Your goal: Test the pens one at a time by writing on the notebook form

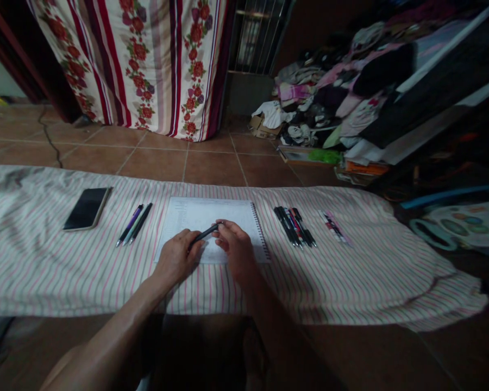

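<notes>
A dark pen (205,234) is held between both hands, slanting up to the right above a spiral notebook (212,209). My left hand (178,254) is closed around its lower left end. At the upper right end, the fingertips of my right hand (237,244) pinch the pen. The notebook lies flat with its wire binding on the right, and faint writing shows on its page. To the left of it lie several pens (134,225) side by side. A larger group of mostly black pens (294,227) lies to its right.
A smartphone (87,208) lies at the left of the striped cloth (370,260). Slim pink and white pens (334,227) lie farther right. Beyond are the tiled floor (163,157), a floral curtain (146,65) and a heap of clothes (330,98). A blue-rimmed patterned object (464,222) stands at right.
</notes>
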Demonstrator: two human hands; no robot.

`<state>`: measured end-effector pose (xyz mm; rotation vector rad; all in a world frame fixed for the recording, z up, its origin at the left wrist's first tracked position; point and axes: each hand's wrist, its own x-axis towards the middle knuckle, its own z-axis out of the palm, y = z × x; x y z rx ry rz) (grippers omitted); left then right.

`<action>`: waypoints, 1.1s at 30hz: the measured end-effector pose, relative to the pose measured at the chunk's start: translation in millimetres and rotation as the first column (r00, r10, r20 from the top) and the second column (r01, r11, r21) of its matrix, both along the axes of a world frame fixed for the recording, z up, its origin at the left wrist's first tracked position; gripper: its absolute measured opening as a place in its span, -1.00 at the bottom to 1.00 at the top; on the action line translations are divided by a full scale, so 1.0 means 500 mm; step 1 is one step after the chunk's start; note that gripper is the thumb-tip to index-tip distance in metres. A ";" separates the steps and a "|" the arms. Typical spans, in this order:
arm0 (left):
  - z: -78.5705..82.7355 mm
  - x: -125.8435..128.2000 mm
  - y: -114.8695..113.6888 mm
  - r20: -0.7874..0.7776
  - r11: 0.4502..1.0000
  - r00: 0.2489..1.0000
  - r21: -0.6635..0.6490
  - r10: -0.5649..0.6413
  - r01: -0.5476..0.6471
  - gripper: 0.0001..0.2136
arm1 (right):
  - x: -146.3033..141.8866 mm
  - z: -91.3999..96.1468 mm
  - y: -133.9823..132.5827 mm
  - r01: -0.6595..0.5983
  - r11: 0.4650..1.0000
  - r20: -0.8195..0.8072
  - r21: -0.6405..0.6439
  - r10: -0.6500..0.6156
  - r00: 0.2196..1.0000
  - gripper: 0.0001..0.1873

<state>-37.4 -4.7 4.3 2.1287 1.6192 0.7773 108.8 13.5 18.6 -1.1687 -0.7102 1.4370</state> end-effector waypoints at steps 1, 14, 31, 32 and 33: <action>0.002 0.001 -0.001 -0.036 1.000 0.999 0.013 0.011 -0.010 -0.74 | -0.001 0.000 0.000 -0.003 1.000 -0.002 -0.002 0.003 1.000 -0.73; 0.013 0.032 -0.001 -0.133 0.997 0.990 0.063 0.045 -0.037 -0.70 | 0.011 -0.013 0.008 0.034 0.999 -0.042 -0.025 -0.035 0.999 -0.69; 0.020 0.035 -0.005 -0.282 0.992 0.958 0.127 0.051 -0.016 -0.70 | 0.016 -0.017 0.005 0.017 0.998 -0.009 -0.064 -0.018 1.000 -0.73; 0.021 0.036 -0.005 -0.279 0.992 0.959 0.125 0.046 -0.011 -0.70 | 0.016 -0.017 0.005 0.023 0.998 0.006 -0.062 -0.023 1.000 -0.74; 0.022 0.037 -0.006 -0.275 0.993 0.961 0.119 0.040 -0.007 -0.70 | 0.016 -0.017 0.005 0.036 0.997 0.017 -0.061 -0.035 0.999 -0.74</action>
